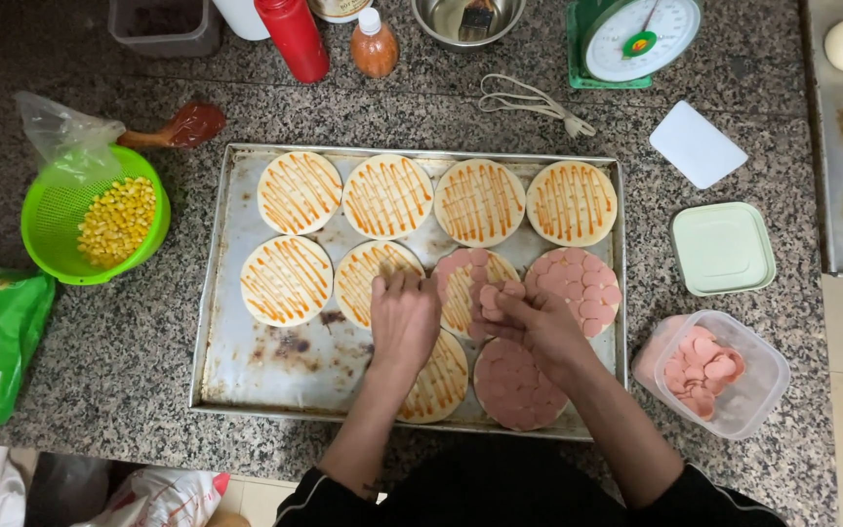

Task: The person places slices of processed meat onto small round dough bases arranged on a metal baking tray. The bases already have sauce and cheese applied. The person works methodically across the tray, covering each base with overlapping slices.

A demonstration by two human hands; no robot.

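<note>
1. Evidently, both hands hovered over one dough round (467, 283) on the baking tray (236, 342); the left hand (404, 317) lay curled, fingertips down, beside it.
2. The right hand (539, 327) pinched thin pink sausage slices (493, 295).
3. Those slices looked soft, light and slippery, best taken by their edges.
</note>
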